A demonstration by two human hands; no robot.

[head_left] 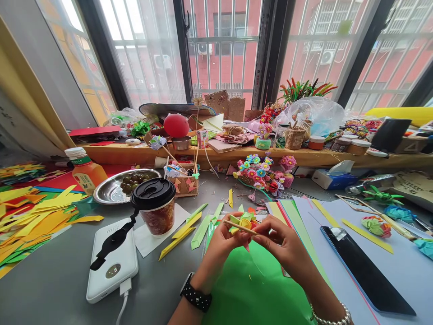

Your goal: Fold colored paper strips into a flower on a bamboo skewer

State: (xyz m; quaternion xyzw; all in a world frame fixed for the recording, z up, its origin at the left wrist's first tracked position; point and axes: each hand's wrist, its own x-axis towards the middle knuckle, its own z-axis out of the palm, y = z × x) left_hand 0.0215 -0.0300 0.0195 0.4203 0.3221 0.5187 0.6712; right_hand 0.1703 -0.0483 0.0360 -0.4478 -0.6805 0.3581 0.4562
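Left hand (221, 241) partly hides the yellow-green paper (246, 221).

Two hands (283, 237) and one thin stick (241, 227) lower middle, one red balloon (176, 125) above centre, one phone (368, 273) lower right, plus one lidded cup (156, 216), one power bank (101, 253) and one orange bottle (86, 174) in the left half.

This looks like a handicraft corner beside tall, metal-barred glass windows (223, 58), shown by a heap of yellow, orange and green paper strips (43, 214) on a smooth grey tabletop (50, 289), a folded yellow-and-green paper piece (246, 222), small multicoloured crocheted-looking flowers (256, 171) and a long, cluttered tan ledge (113, 155).
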